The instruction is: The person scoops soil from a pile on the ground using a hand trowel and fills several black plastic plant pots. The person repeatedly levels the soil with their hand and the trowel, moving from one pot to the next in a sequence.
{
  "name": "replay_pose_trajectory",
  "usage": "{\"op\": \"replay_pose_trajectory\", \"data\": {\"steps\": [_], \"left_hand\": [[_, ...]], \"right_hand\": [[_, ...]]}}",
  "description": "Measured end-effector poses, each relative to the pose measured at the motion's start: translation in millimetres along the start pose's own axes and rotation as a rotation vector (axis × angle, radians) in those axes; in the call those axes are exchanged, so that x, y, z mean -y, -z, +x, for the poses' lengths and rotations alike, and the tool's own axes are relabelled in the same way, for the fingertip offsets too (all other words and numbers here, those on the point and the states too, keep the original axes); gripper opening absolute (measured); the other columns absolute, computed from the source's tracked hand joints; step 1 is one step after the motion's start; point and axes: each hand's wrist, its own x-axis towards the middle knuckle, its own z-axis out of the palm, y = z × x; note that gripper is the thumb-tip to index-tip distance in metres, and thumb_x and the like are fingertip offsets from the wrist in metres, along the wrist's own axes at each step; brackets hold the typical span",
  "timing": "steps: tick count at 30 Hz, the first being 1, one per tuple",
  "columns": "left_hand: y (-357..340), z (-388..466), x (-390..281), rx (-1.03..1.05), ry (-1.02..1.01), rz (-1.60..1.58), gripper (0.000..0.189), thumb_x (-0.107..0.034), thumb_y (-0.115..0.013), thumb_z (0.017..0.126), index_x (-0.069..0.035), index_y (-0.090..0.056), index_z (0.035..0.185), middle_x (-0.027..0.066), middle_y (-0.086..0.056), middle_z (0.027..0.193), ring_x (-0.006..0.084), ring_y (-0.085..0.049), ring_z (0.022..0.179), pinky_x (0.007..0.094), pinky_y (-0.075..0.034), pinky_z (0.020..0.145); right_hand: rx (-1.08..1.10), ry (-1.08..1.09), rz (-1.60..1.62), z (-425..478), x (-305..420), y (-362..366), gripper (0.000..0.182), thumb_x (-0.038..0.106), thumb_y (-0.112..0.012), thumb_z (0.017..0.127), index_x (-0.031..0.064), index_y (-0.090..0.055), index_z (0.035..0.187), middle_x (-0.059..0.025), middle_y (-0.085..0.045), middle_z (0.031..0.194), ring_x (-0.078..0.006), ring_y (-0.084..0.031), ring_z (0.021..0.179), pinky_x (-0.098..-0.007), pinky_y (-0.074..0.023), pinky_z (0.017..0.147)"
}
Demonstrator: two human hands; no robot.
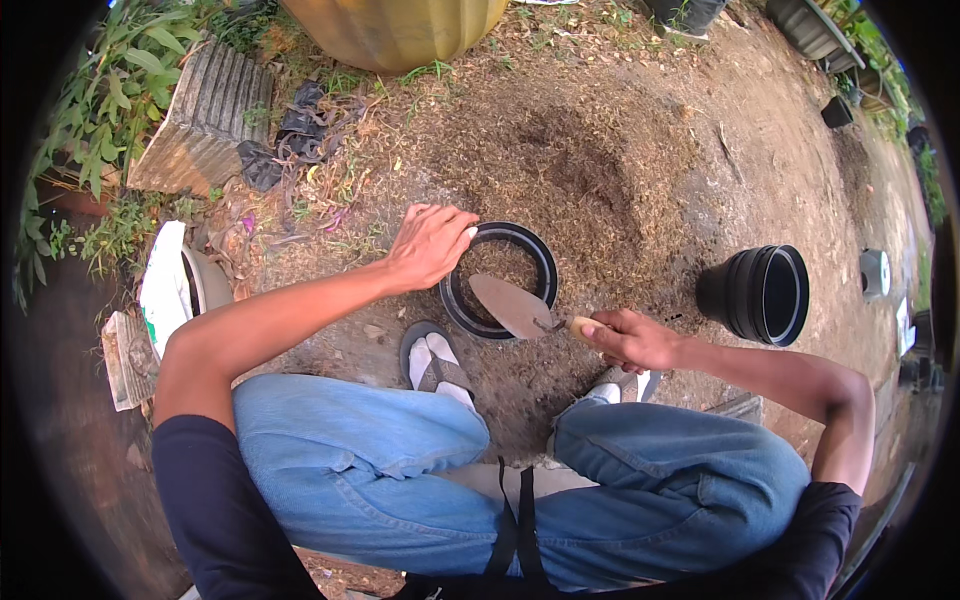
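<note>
A round black plastic plant pot stands on the ground between and beyond my feet, with brown soil mix visible inside. At its upper left rim is my left hand, thumb and fingertips closed on the edge. My right hand grips the wooden handle of a pointed mason's trowel. The trowel's metal blade extends over the near part of the pot's opening, pointing left, and hides some of the soil and rim. No heap of soil shows on the blade.
A broad mound of loose brown soil mix spreads beyond the pot. Nested black pots stand at right. To the left are a bucket with a white sack, corrugated sheets and black plastic. A large yellowish planter stands ahead.
</note>
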Motion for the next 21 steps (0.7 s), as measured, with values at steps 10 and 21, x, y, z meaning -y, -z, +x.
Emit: {"op": "replay_pose_trajectory", "data": {"steps": [10, 21], "left_hand": [[-6, 4, 5, 0.12, -0.01, 0.058, 0.023, -0.02, -0.054, 0.107, -0.009, -0.066, 0.124, 0.0137, -0.072, 0.1, 0.0335, -0.069, 0.103, 0.0523, -0.039, 0.107], [-4, 2, -1, 0.096, 0.179, -0.081, 0.022, -0.006, -0.054, 0.099, -0.004, -0.067, 0.116, 0.021, -0.075, 0.092, 0.04, -0.071, 0.087, 0.0521, -0.044, 0.094]], "right_hand": [[-0.411, 0.17, -0.326, -19, -144, -10, 0.049, 0.049, -0.041, 0.112, 0.0025, -0.053, 0.123, -0.0209, -0.062, 0.065, -0.0426, -0.067, 0.064, -0.0549, -0.054, 0.069], [0.035, 0.028, -0.616, 19, -158, 22, 0.062, 0.059, -0.03, 0.113, 0.0032, -0.056, 0.118, -0.014, -0.063, 0.064, -0.0352, -0.067, 0.061, -0.0545, -0.0577, 0.066]]}}
